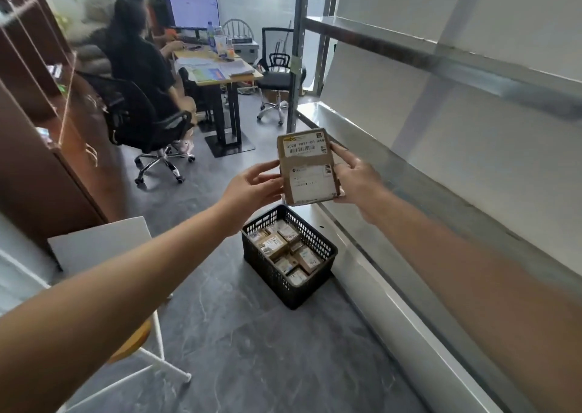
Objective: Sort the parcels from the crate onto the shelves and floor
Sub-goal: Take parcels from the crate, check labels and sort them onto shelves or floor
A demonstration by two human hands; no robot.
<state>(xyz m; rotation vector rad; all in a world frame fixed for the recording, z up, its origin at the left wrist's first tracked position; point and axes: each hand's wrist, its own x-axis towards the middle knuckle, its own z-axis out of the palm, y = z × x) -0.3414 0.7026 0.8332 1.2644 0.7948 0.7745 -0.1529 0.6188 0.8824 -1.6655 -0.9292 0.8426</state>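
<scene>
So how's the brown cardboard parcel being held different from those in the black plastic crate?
The held brown cardboard parcel is aloft, gripped between left hand and right hand; the crate parcels lie packed in the black plastic crate on the floor. It looks bigger, though nearer the camera. All are brown cardboard with white labels.

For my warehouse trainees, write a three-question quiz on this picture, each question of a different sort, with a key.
1. True or false: only the left hand holds the parcel.
2. Where does the black crate stand? A on a desk; B on the floor beside the shelves; C on a chair.
3. Fill in: the held parcel's face bears white ____.
Key: 1 false, the right hand holds it too; 2 B; 3 labels.
</scene>
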